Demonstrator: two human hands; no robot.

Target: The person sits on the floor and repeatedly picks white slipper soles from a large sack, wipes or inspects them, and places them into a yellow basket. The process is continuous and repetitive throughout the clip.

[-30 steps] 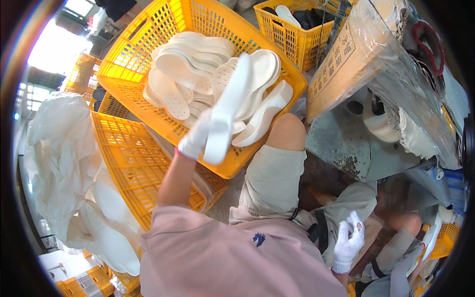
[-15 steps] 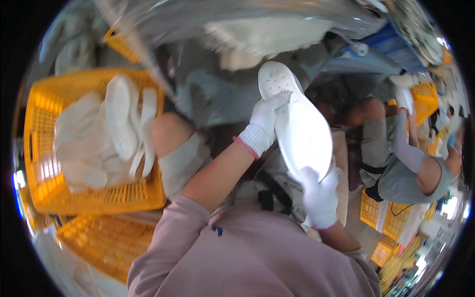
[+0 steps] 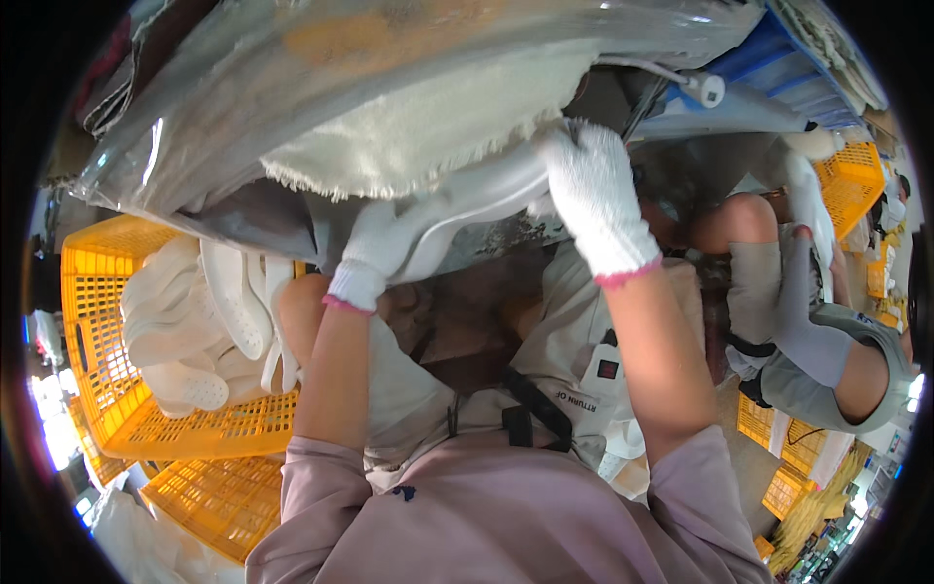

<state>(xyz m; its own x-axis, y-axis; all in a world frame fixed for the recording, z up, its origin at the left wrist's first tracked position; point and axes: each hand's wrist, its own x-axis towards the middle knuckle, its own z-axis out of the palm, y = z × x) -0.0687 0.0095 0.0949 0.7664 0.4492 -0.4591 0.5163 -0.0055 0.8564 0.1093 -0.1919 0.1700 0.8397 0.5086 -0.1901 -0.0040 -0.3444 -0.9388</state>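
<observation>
A white insole point(image 3: 477, 200) is stretched sideways between my two gloved hands, its edge turned toward me and slightly blurred. My left hand point(image 3: 370, 248), in a white knit glove with a pink cuff, grips the left end. Around the other end closes my right hand point(image 3: 595, 195), gloved the same way. Just above the insole hangs a pale cloth point(image 3: 418, 136) with a frayed lower edge. The insole's upper edge lies close against that fringe; whether they touch I cannot tell.
A yellow basket point(image 3: 92, 331) at my left holds many white insoles point(image 3: 175, 331), near my knee. Another yellow crate point(image 3: 219, 496) stands below it. Grey plastic sheeting point(image 3: 224, 107) overhangs the cloth. At right a seated person point(image 3: 837, 360) works beside more yellow crates.
Both hands have moved forward with the insole, up to the frayed cloth. The insole has turned from upright, face toward me, to lying crosswise and edge-on.
</observation>
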